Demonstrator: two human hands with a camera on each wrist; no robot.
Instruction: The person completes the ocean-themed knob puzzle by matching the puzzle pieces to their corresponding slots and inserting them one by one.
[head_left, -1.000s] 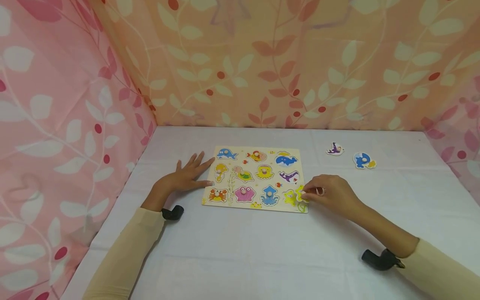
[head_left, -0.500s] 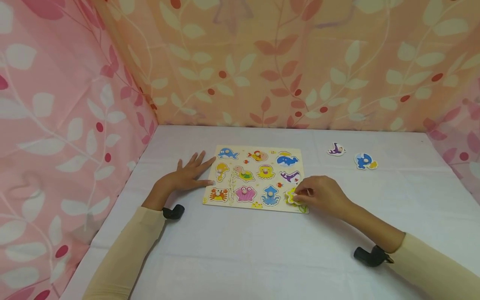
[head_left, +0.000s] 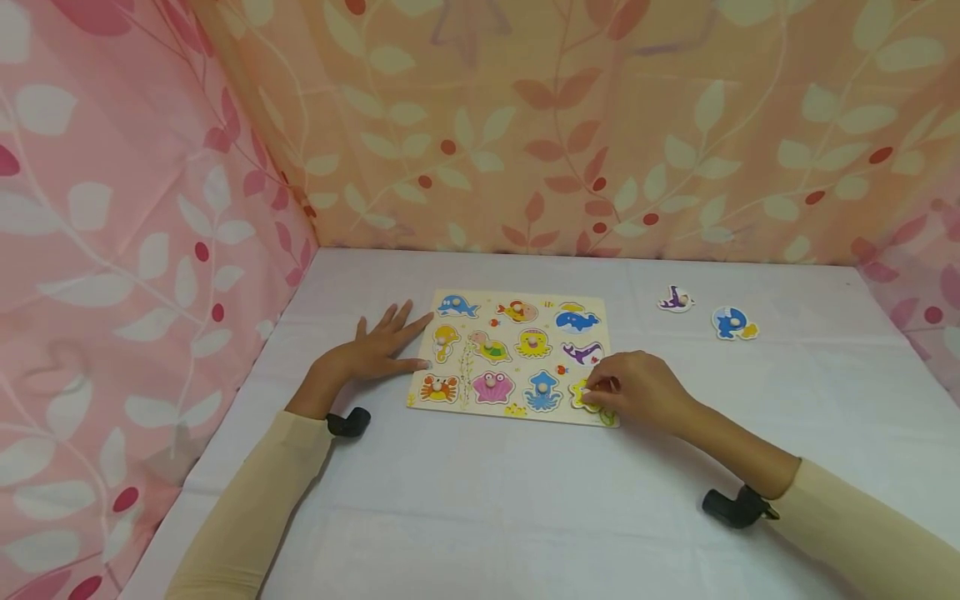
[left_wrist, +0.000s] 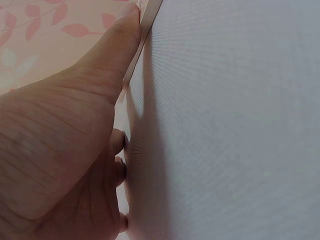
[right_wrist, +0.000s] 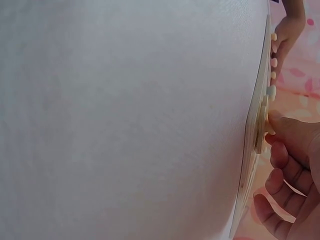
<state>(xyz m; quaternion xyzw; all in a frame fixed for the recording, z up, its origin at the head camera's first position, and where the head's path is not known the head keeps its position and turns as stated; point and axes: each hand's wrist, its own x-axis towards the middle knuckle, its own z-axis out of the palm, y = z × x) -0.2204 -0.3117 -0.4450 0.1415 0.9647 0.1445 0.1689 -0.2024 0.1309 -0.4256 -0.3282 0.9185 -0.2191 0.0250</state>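
A wooden sea-animal puzzle board [head_left: 465, 402] lies on the white-covered table, with knobbed pieces in many of its spots. At its lower right corner my right hand [head_left: 643, 390] pinches the knob of a yellow starfish piece [head_left: 577, 394]. The right wrist view has the starfish piece [right_wrist: 261, 127] edge-on at the board's face, slightly raised; whether it sits in its recess cannot be told. My left hand [head_left: 375, 348] lies with spread fingers at the board's left edge, its thumb and index fingertip touching it. In the left wrist view the thumb [left_wrist: 112, 52] is against the board's edge.
Two loose pieces lie at the back right of the table: a purple one [head_left: 676, 299] and a blue one with yellow [head_left: 733, 323]. On the board, a blue whale picture [head_left: 577, 322] and a purple picture [head_left: 582, 353] show no knobs. Patterned cloth walls [head_left: 480, 167] stand behind and left.
My right hand has moved left with the starfish piece, from beside the yellow star picture to over it, and lowered it there. The left hand has stayed at the board's edge.
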